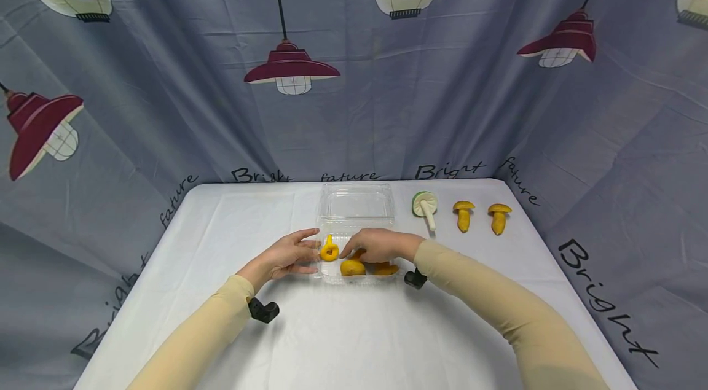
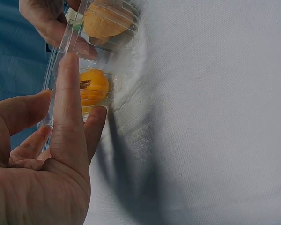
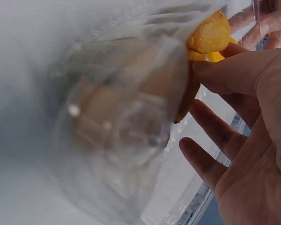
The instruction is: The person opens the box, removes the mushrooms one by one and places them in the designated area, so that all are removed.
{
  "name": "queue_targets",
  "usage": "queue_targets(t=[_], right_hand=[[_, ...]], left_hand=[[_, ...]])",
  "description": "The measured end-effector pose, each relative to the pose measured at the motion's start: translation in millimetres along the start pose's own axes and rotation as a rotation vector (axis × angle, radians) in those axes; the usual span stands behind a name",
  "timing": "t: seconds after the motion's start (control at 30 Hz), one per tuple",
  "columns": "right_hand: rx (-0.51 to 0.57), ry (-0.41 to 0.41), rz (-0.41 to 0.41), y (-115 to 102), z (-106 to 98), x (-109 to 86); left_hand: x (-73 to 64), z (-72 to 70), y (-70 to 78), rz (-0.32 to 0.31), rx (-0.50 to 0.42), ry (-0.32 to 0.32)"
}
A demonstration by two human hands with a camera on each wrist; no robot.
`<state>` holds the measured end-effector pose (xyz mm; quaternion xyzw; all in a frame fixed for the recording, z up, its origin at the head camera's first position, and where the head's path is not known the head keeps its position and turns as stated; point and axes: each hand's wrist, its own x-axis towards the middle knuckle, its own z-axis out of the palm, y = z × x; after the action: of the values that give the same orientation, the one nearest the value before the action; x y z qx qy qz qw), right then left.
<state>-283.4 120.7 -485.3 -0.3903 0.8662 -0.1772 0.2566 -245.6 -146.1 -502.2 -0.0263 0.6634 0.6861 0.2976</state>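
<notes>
A hinged clear plastic box [image 1: 357,218] stands with its lid thrown back. Inside it lie a bright yellow mushroom [image 1: 334,253] with a hollow cap, a round-capped yellow mushroom [image 1: 352,267] and another yellow-brown mushroom [image 1: 386,269]. Extended fingers of my left hand [image 1: 283,256] touch the box's left wall. My right hand [image 1: 383,245] reaches in from the right. Its thumb and forefinger pinch the stem of the round-capped mushroom, which the right wrist view shows close up [image 3: 210,33]. The other fingers are spread. The clear wall blurs part of that view.
At the back right of the white-covered table [image 1: 354,341] lie a green-capped mushroom [image 1: 426,207] with a white stem and two yellow-brown mushrooms, one nearer [image 1: 463,218] and one farther right [image 1: 499,221]. A grey curtain [image 1: 354,132] hangs behind the table.
</notes>
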Motion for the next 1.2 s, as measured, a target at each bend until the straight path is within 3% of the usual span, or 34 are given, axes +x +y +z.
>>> queue_targets(t=[1.2], right_hand=[[-0.091, -0.011, -0.068, -1.6, 3.2, 1.5]], left_hand=[[-0.6, 0.2, 0.5, -0.006, -0.011, 0.004]])
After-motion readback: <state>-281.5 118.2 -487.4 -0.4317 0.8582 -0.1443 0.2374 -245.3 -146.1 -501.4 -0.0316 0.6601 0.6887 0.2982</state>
